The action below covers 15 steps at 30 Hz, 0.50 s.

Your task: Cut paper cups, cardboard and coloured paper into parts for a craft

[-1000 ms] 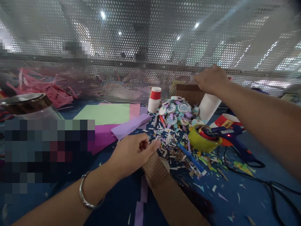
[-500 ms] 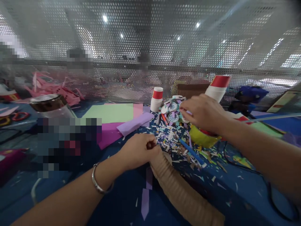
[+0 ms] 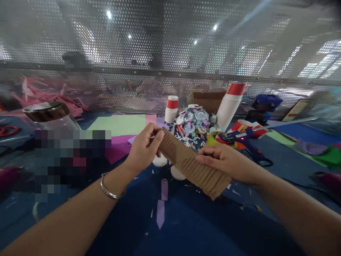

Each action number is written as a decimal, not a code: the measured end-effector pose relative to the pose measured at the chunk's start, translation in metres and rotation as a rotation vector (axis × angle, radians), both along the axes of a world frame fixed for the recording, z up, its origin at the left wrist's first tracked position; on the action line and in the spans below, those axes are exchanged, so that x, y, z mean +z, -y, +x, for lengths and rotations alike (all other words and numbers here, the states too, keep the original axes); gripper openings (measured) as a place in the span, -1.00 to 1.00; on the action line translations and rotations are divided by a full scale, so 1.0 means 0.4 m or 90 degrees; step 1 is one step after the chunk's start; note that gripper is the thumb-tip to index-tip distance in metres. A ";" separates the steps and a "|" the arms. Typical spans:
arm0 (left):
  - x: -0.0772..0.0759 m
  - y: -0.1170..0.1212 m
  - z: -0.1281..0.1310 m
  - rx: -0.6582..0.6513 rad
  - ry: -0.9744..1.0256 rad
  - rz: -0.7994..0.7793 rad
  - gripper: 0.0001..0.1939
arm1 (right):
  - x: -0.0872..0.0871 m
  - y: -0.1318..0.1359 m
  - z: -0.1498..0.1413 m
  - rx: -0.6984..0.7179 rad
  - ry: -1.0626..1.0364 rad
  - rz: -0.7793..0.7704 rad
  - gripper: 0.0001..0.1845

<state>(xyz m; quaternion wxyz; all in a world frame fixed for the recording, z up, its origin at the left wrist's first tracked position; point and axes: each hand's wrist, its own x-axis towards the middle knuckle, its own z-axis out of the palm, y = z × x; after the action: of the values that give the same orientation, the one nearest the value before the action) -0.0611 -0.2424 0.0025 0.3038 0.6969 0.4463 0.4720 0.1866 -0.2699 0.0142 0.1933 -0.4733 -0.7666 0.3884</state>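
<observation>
One cardboard strip between left hand and right hand, each pinched closed on it.

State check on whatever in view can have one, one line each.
Cardboard strip: ridged, tilted, held at both ends
Left hand: grip closed on strip
Right hand: grip closed on strip
Glue gun: red light lit
Jar: lid on
Short cup stack: upright
Tall cup stack: leaning
</observation>
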 end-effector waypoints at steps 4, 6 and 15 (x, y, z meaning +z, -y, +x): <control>-0.003 0.001 -0.003 0.070 0.013 0.055 -0.82 | -0.014 0.009 0.026 -0.007 -0.082 -0.122 -0.66; -0.007 -0.003 -0.004 0.091 0.008 0.072 -0.82 | -0.017 0.016 0.033 -0.014 -0.113 -0.143 -0.64; -0.005 0.002 -0.005 0.172 -0.119 0.186 -0.92 | -0.021 0.036 0.035 0.005 -0.141 -0.133 -0.65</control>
<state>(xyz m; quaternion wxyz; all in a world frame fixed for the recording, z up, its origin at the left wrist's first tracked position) -0.0629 -0.2431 0.0005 0.0911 0.7080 0.4887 0.5016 0.2004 -0.2843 0.0057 0.2252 -0.4418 -0.6979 0.5167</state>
